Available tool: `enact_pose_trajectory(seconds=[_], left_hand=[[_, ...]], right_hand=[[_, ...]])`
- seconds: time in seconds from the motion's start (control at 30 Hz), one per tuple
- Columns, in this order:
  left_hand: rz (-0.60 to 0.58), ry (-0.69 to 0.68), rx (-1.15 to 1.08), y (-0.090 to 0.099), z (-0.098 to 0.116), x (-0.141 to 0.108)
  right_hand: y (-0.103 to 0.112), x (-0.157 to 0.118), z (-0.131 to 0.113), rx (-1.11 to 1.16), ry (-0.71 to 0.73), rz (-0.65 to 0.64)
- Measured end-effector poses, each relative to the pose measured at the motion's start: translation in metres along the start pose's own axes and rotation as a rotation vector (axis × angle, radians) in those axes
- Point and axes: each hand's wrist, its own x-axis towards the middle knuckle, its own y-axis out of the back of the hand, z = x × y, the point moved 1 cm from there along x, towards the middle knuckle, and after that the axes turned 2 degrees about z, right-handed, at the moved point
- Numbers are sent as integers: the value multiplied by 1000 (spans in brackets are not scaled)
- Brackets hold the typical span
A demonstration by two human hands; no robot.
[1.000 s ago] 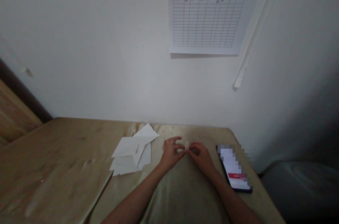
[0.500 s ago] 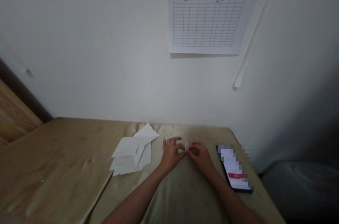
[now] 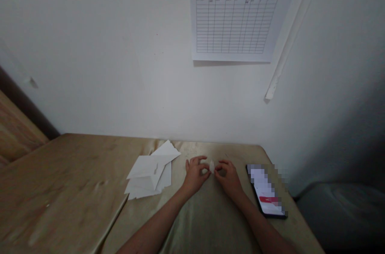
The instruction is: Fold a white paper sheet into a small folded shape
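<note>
Between my two hands is a small white folded piece of paper point(image 3: 212, 166), standing upright. My left hand point(image 3: 195, 176) pinches its left side between thumb and index finger, with the other fingers raised and spread. On the opposite side, my right hand point(image 3: 229, 178) has thumb and index finger closed at the paper's lower right edge. Its exact folds are too small to make out. To the left of my left hand lies a loose pile of white paper sheets point(image 3: 147, 168), several of them overlapping.
A phone point(image 3: 264, 190) with a lit, partly blurred screen lies right of my right arm. The gold-brown cloth-covered table point(image 3: 75, 178) meets a white wall point(image 3: 105, 65). A printed grid sheet point(image 3: 234, 21) hangs there. At far left is a wooden panel point(image 3: 18, 125).
My right hand's fingertips have shifted slightly right, and more of the white folded paper shows between the hands. The paper pile and phone have stayed put.
</note>
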Motion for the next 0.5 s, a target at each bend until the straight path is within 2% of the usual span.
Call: enact_pose_trajectory(seconds=[0.27, 0.5], left_hand=[[-14, 10, 11, 0, 1, 0], [40, 32, -29, -3, -4, 1]], right_hand=[[-1, 2, 3, 21, 0, 32], [-1, 2, 1, 33, 5, 21]])
